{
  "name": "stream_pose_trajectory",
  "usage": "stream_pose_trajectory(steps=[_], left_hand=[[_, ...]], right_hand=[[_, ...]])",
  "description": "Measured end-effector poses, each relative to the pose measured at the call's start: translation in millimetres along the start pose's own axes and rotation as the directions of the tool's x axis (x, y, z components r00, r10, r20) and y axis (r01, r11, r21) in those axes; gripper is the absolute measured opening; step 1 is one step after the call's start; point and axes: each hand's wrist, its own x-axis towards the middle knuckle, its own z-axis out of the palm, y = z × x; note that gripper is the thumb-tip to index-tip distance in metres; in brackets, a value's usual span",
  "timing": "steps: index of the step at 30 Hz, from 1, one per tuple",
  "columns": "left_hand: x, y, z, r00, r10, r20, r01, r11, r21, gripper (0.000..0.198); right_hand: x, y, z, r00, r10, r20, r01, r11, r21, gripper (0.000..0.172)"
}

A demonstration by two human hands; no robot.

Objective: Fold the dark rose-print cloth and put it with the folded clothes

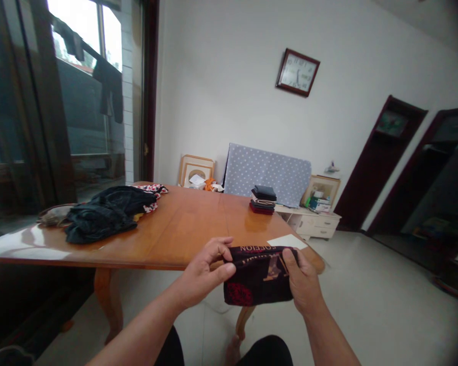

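Note:
A folded black cloth (257, 284) with red and tan prints and pale lettering hangs in front of the table's near edge, between both hands. My left hand (209, 269) pinches its upper left corner between thumb and fingers. On the right side, my right hand (303, 279) grips the cloth with the thumb on its front face. Beyond it, a small stack of folded dark clothes (263, 200) stands near the right end of the wooden table (198, 218). A loose heap of dark clothes (103, 211) lies on the table's left part.
A white sheet (287, 242) lies at the table's right edge. Behind the table are a polka-dot cover (267, 170), framed pictures (197, 172) and a white cabinet (316, 223). A clock (298, 72) hangs on the wall.

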Motion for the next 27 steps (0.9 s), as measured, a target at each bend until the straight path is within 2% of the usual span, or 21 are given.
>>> stream_pose_trajectory(steps=[2, 4, 8, 11, 15, 19, 21, 24, 27], left_hand=[[-0.5, 0.8, -0.3, 0.998, 0.041, 0.041, -0.046, 0.991, 0.127, 0.030], [-0.2, -0.4, 0.5, 0.997, 0.056, 0.058, -0.067, 0.978, 0.197, 0.028], [1.9, -5.1, 2.6, 0.994, 0.096, 0.051, -0.104, 0.975, 0.197, 0.012], [4.7, -8.8, 5.2, 0.997, 0.083, 0.008, -0.083, 0.987, 0.139, 0.012], [7.4, -17.3, 12.1, 0.993, 0.055, -0.103, -0.046, 0.995, 0.087, 0.014], [5.8, -28.6, 17.0, 0.988, 0.007, -0.154, 0.015, 0.990, 0.141, 0.011], [4.2, -30.1, 17.3, 0.986, 0.001, -0.168, 0.040, 0.970, 0.238, 0.009], [3.3, -21.8, 18.6, 0.980, 0.073, -0.184, 0.028, 0.868, 0.495, 0.028], [5.8, -5.9, 25.2, 0.982, 0.150, -0.116, -0.030, 0.730, 0.683, 0.057]], right_hand=[[-0.5, 0.4, 1.4, 1.000, -0.008, 0.007, 0.008, 1.000, 0.003, 0.039], [-1.3, -0.4, 2.6, 1.000, -0.001, 0.013, 0.001, 1.000, 0.003, 0.039], [-3.0, -2.7, 4.3, 1.000, 0.005, 0.008, -0.005, 0.999, -0.034, 0.040], [-3.7, -3.7, 5.4, 1.000, 0.009, -0.018, -0.010, 0.997, -0.075, 0.044], [-5.0, -5.8, 8.2, 1.000, -0.011, -0.011, 0.010, 0.993, -0.117, 0.045], [-7.9, -8.9, 12.2, 0.999, -0.048, -0.009, 0.046, 0.988, -0.148, 0.044], [-9.3, -10.2, 13.6, 0.998, -0.057, -0.018, 0.054, 0.987, -0.154, 0.045], [-10.7, -12.5, 14.4, 0.998, -0.059, -0.024, 0.054, 0.985, -0.165, 0.046], [-12.0, -16.7, 15.4, 0.998, -0.057, 0.018, 0.059, 0.983, -0.175, 0.045]])
